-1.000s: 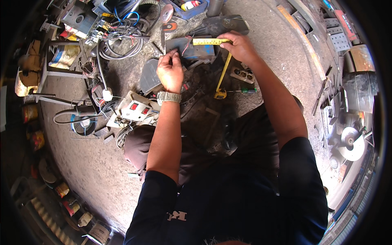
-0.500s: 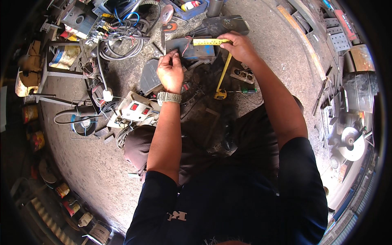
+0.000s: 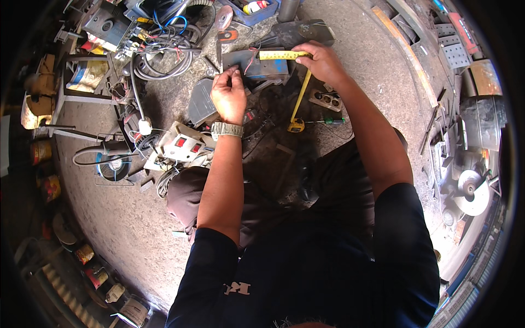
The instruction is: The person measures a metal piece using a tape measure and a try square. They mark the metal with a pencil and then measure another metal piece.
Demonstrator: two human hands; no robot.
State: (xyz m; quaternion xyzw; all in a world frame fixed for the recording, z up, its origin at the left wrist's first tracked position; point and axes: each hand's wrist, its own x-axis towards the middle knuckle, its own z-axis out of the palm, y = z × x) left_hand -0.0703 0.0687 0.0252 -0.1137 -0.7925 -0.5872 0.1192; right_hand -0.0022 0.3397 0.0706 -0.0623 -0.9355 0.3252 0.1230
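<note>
A dark flat metal piece (image 3: 262, 66) with blue patches lies in front of me, a thin red wire (image 3: 250, 64) looped across it. My right hand (image 3: 327, 64) pinches the yellow blade of a tape measure (image 3: 278, 55), whose short end stretches left over the metal piece. From that hand the rest of the blade slants down to the yellow tape case (image 3: 296, 126) on the floor. My left hand (image 3: 228, 94), a watch on its wrist, is closed in a pinch at the metal piece's left end; what its fingertips hold is hidden. Beside them stands a narrow metal strip (image 3: 219, 54).
Coiled grey cables (image 3: 164, 68) lie at the far left, near a box with red switches (image 3: 183, 146). A socket strip (image 3: 326, 100) and a green screwdriver (image 3: 333, 121) sit right of the tape. A dark grey plate (image 3: 201, 103) is by my left hand. Metal scraps line the right side.
Almost nothing differs. The tape blade and my right hand have shifted very slightly; my left hand keeps its place at the metal piece.
</note>
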